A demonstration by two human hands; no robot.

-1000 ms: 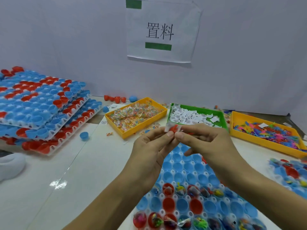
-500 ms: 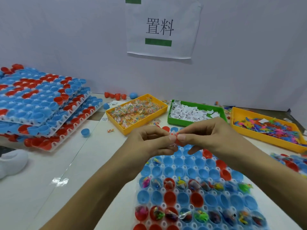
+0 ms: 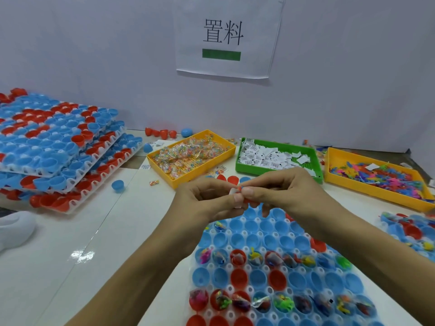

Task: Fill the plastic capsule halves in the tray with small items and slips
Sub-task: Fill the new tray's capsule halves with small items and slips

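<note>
Capsule halves of red and blue plastic (image 3: 237,277) sit open side up in the white moulded tray (image 3: 247,289) at the near middle of the white worktop (image 3: 77,231); some hold small coloured items in clear wrap, others hold nothing. Far left, a stack of like trays of red and blue halves (image 3: 58,147) lies tilted, with a loose blue half (image 3: 117,185) just beside it. Next comes a yellow rectangular bin of clear-wrapped coloured beads (image 3: 190,156). Above the tray the left hand (image 3: 207,201) and right hand (image 3: 284,191) meet fingertip to fingertip, both grips closed in a pinch on one small red piece with a bit of clear wrap (image 3: 236,191); what it is I cannot tell, as the fingers hide most of it. Behind them stands a green bin of white printed slips (image 3: 277,156), then a yellow bin of mixed bright plastic toys (image 3: 376,177), and at the far right edge another tray of filled halves (image 3: 409,231).
</note>
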